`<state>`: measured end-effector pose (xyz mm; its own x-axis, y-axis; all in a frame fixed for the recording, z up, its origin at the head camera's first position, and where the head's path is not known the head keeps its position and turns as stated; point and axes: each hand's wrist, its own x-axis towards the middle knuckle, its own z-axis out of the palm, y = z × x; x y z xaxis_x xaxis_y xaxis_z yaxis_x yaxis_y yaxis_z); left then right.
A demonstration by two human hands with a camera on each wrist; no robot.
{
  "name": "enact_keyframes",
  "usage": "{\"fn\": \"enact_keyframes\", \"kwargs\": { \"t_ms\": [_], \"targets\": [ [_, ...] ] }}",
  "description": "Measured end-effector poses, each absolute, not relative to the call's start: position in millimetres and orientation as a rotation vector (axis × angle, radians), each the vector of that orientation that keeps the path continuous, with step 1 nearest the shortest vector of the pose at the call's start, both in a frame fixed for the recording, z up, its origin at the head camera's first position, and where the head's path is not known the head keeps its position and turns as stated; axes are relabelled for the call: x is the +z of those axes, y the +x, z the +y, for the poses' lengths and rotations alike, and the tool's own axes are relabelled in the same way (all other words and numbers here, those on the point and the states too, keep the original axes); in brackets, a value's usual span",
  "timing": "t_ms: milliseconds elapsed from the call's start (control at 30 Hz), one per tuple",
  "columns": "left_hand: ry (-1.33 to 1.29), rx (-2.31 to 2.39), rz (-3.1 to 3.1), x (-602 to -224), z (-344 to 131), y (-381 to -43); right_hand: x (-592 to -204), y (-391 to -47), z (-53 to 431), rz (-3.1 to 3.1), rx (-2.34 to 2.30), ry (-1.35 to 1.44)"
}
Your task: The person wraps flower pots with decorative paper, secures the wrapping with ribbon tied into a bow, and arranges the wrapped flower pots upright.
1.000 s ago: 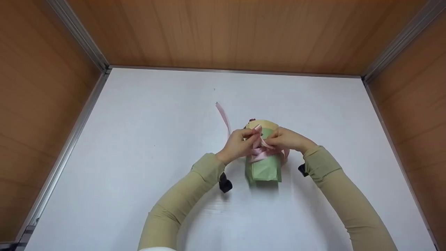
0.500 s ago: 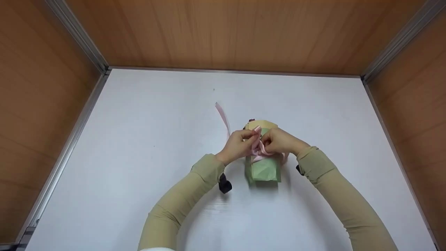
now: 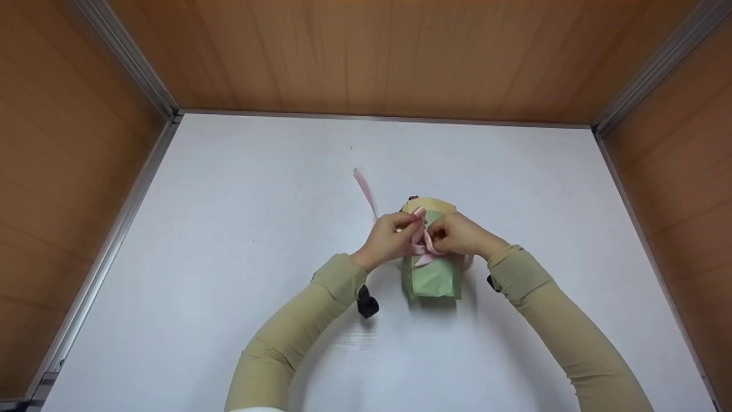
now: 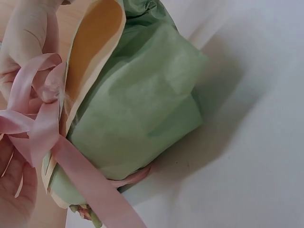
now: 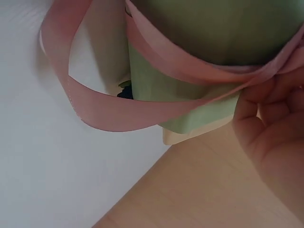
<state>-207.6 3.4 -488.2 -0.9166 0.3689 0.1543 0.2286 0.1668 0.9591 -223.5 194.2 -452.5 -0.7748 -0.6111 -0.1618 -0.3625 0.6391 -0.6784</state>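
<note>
A bouquet wrapped in green and cream paper lies on the white table, with a dark red flower tip at its far end. Pink satin ribbon runs around the wrapping and crosses on its top side. My left hand pinches an upright fold of ribbon between thumb and fingers. Close beside it, my right hand has curled fingers gripping ribbon at the crossing. In the right wrist view a long ribbon loop hangs off the bouquet's side. The fingertips partly hide the crossing.
One ribbon tail stretches away on the table to the far left of the bouquet. Wooden panels with metal edging stand at the back and both sides. Black straps hang at the wrists.
My right hand has moved left and inward, from the wrapping's right side to the crossing, and its fingers are more curled. My left hand has barely shifted, still pinching the ribbon fold.
</note>
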Motion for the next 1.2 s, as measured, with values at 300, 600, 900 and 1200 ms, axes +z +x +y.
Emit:
{"fn": "enact_keyframes", "kwargs": {
  "t_ms": [300, 600, 900, 1200],
  "targets": [
    [0.702, 1.843, 2.408, -488.3, -6.5, -210.0, -441.5, -228.9, 235.7, 2.315, -1.336, -0.509],
    [0.604, 1.713, 2.495, -488.8, -16.6, -210.8, -450.2, -231.1, 268.9, 2.226, -1.463, -0.354],
    [0.554, 1.657, 2.543, -486.7, -25.6, -216.0, -448.6, -236.5, 298.4, 2.303, -1.376, -0.270],
    [0.418, 1.671, 2.499, -486.4, -31.8, -216.9, -451.8, -241.3, 324.7, 2.291, -1.264, -0.224]
  ]
}}
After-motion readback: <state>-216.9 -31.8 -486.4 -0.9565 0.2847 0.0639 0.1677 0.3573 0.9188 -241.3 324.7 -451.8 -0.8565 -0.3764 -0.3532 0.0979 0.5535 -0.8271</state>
